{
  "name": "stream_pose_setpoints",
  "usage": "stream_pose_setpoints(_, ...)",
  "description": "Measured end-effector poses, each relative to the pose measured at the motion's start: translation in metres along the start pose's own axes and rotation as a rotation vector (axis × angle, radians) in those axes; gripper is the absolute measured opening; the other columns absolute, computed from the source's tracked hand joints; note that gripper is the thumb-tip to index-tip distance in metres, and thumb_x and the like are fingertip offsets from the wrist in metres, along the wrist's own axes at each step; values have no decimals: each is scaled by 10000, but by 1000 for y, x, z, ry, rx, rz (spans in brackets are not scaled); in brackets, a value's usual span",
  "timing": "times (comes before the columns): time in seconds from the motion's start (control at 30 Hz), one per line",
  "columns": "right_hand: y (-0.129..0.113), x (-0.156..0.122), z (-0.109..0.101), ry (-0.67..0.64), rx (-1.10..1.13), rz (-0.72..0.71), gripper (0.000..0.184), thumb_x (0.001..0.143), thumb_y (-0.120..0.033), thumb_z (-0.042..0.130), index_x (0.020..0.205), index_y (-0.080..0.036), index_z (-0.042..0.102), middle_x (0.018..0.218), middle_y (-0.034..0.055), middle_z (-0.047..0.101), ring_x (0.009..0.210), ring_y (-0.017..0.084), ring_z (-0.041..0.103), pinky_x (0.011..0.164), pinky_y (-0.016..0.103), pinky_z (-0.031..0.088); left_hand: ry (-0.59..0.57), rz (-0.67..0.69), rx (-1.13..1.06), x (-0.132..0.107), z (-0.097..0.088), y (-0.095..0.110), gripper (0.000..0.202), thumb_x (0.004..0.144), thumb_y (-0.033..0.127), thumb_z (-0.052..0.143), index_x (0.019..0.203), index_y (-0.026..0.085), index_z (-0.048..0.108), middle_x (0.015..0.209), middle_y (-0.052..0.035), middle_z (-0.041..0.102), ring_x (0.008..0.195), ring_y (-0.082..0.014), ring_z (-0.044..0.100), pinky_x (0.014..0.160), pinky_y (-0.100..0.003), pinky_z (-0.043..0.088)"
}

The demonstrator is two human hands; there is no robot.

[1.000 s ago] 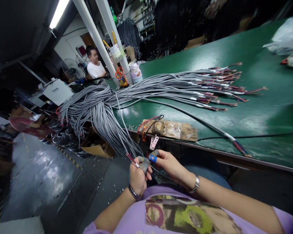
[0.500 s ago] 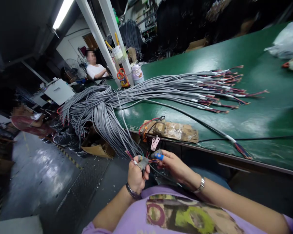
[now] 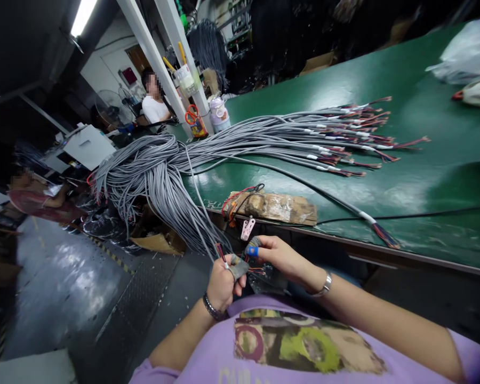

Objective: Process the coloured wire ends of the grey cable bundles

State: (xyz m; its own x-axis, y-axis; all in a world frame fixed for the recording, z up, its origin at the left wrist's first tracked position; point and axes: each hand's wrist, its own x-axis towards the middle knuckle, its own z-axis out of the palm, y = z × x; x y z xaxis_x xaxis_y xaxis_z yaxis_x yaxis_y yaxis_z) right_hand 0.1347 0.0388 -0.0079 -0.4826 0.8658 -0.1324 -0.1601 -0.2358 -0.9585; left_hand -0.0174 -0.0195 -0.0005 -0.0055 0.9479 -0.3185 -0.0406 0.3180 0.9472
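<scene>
My left hand [image 3: 223, 282] is closed around the end of a grey cable near the front of the bench, its thumb and finger wrapped in grey covering. Thin coloured wires [image 3: 221, 253] stick up beside the thumb, and orange-tipped wires [image 3: 257, 271] fan out to the right of it. Just above them, my right hand [image 3: 278, 255] pinches at the thin wires, with blue tape on a covered fingertip. The exact strand in that pinch is too small to make out. A pink clip [image 3: 247, 229] hangs at the bench edge above both hands.
A large bundle of grey cables [image 3: 160, 160] lies over the green bench [image 3: 424, 192] and hangs off its left side. One cable end [image 3: 368, 217] lies apart. A wooden block [image 3: 290, 208] sits at the edge. A cardboard box [image 3: 160, 240] stands below. Another person [image 3: 155, 106] sits beyond.
The view has shifted slightly. My right hand has come closer above the left, and the orange-tipped wires now spread out below its fingers, away from the pinch.
</scene>
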Motion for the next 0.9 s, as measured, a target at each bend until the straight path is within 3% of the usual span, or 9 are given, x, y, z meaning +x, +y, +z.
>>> stream_pose_setpoints(0.27, 4, 3, -4, 119, -54, -64, 246, 666, -382, 678, 621, -170, 561, 545, -48, 492, 516, 89, 384, 518, 241, 300, -41, -47, 41, -3, -1, 2, 308, 644, 387, 690, 547, 163, 503, 385, 41, 507, 248, -34, 331, 284, -169, 163)
stream_pose_setpoints(0.43, 11, 7, -11, 178, 245, 45, 338, 660, -483, 706, 646, -178, 563, 553, -40, 504, 505, 88, 417, 527, 240, 371, -50, -73, -82, 0, -6, 9, 306, 626, 395, 691, 566, 170, 492, 358, 45, 492, 231, -34, 308, 271, -169, 136)
stream_pose_setpoints(0.53, 10, 12, -13, 153, 440, 138, 406, 708, -577, 639, 720, -171, 620, 671, 13, 592, 562, 106, 500, 570, 252, 439, -92, -115, -175, 5, -7, 15, 292, 614, 391, 686, 588, 177, 489, 337, 44, 484, 220, -40, 291, 262, -165, 129)
stream_pose_setpoints(0.63, 4, 19, -12, 74, 502, 155, 416, 745, -576, 613, 771, -163, 657, 773, 49, 637, 623, 118, 546, 595, 247, 461, -151, -170, -265, 12, -5, 20, 290, 581, 378, 696, 611, 184, 483, 320, 46, 475, 211, -44, 277, 258, -160, 132)
stream_pose_setpoints(0.9, 1, 28, 0, 9, 634, 79, 354, 715, -515, 690, 802, -172, 686, 688, 15, 611, 604, 112, 515, 597, 244, 444, -214, -216, -374, 25, -2, 23, 296, 536, 316, 705, 627, 191, 453, 328, 48, 479, 211, -42, 268, 268, -152, 134)
